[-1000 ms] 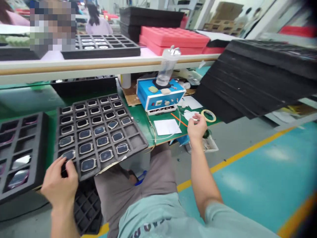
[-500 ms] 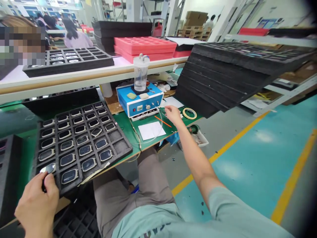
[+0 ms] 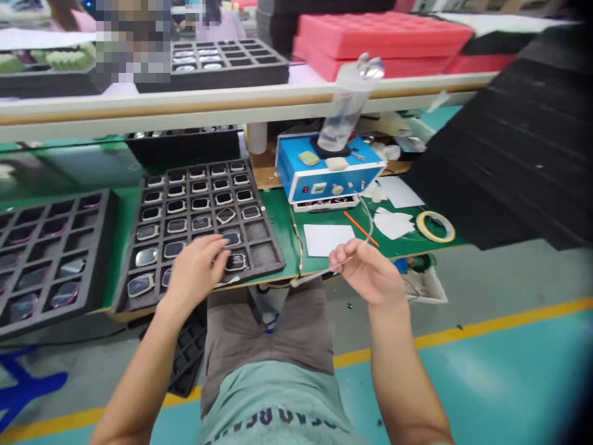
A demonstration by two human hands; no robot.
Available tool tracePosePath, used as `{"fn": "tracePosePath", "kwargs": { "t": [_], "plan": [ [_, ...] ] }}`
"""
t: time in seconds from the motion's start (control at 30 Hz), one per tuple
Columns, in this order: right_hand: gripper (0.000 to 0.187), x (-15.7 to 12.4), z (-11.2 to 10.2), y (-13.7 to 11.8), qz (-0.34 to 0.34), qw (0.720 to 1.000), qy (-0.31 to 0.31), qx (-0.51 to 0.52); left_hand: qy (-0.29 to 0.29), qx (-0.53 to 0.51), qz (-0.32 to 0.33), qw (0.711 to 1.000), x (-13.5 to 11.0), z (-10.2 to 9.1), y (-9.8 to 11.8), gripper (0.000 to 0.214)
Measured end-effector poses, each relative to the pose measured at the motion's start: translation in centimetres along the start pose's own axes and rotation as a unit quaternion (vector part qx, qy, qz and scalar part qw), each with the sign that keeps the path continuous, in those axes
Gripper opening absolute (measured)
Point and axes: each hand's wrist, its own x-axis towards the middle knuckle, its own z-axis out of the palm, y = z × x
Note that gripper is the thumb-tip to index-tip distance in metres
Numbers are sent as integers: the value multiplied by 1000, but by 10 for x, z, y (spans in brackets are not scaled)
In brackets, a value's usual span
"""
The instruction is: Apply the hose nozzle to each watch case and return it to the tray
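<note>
My left hand (image 3: pixel 199 262) is over a dark foam tray (image 3: pixel 265 253), its fingers apart and close to a watch case (image 3: pixel 233 238) with a dark screen. No object shows in it. Similar watch cases fill most of the tray's compartments; two at the right are bare. My right hand (image 3: pixel 365 266) pinches a thin clear tube (image 3: pixel 369 224) in front of the table's edge. The tube's pale tip (image 3: pixel 301 281) points left, towards the tray. Its other end runs up to the front of a blue control box (image 3: pixel 296 180).
A white pad (image 3: pixel 327 240), an orange stick (image 3: pixel 361 228), crumpled white paper (image 3: pixel 393 224) and a tape roll (image 3: pixel 435 227) lie on the green table. Another dark tray (image 3: pixel 104 247) stands left. A shelf (image 3: pixel 208 105) crosses above; stacked black foam trays (image 3: pixel 500 142) overhang the right.
My left hand has moved right from the tray's near left corner. My right hand has come from beside the blue box towards me, drawing the tube with it. The view has shifted.
</note>
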Motion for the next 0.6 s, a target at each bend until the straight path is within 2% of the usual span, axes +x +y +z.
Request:
{"fn": "tracePosePath", "kwargs": {
  "t": [0.03, 0.07, 0.13, 0.2, 0.27, 0.33, 0.47, 0.53, 0.6],
  "plan": [
    [29, 1, 8, 3, 3, 1000, -28, 0, -56, -1, 34, 998, 16, 11, 8, 32],
    [30, 4, 17, 6, 2, 999, -48, -1, -88, -7, 46, 995, 33, 21, 14, 30],
    [31, 10, 37, 15, -8, 998, -66, 2, -113, -14, 43, 993, 67, 38, 19, 27],
    [28, 19, 58, 27, -9, 997, -74, 11, -114, -10, 18, 993, 91, 45, 10, 26],
    [25, 31, 75, 40, -8, 997, -79, 18, -96, 5, -23, 995, 95, 39, -12, 30],
    [24, 44, 87, 52, -25, 997, -68, 4, -62, 33, -87, 994, 78, 22, -43, 36],
    [23, 68, 93, 74, -68, 995, -18, -77, -17, 78, -216, 973, 12, -18, -100, 42],
    [24, 75, 91, 83, -65, 992, 1, -104, -16, 64, -246, 967, -17, -23, -115, 39],
    [25, 78, 87, 88, -56, 992, 17, -108, -1, 35, -271, 962, -34, -18, -120, 40]
  ]
}}
